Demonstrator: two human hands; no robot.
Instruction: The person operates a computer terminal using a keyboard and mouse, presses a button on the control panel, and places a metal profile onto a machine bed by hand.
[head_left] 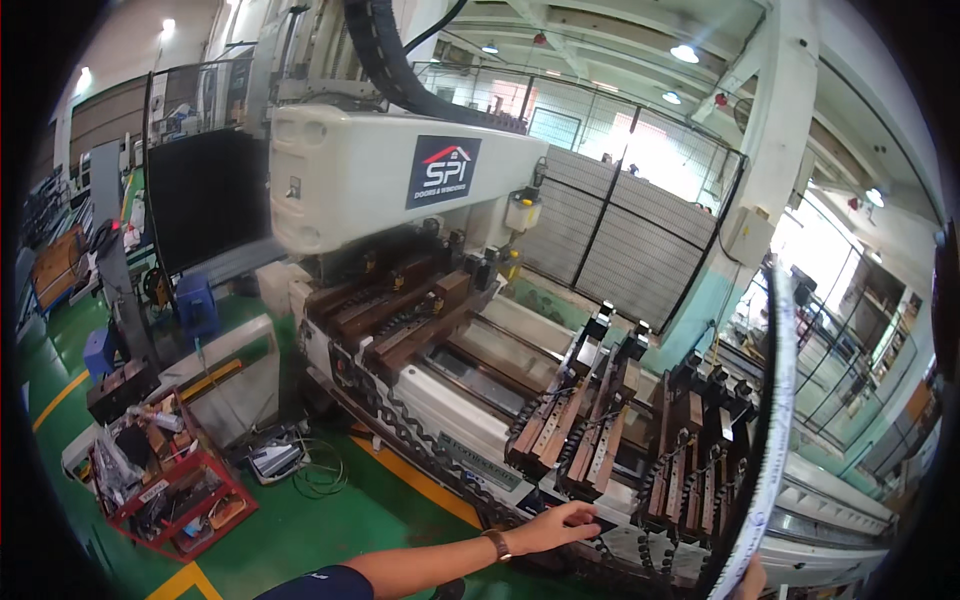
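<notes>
My left hand (562, 526) reaches in from the lower edge, a brown-strapped watch (496, 545) on its wrist. Its fingers are loosely bent and apart, with nothing seen in them. Just beyond it are the brown clamp blocks (590, 455) on the bed of a large white machine (450, 395). At the lower right, my right hand (752, 580) is wrapped around a long profile (770, 440), dark on one side and covered in printed white film on the other. The profile stands nearly upright and bows with the lens. Most of the right hand is hidden behind it.
A white machine head (345, 175) overhangs the bed's left end. On the green floor at left sit a red toolbox (185, 500) full of tools, a grey device (275, 458) with a coiled cable and a blue stool (197, 300). Behind the bed runs a mesh fence (620, 220).
</notes>
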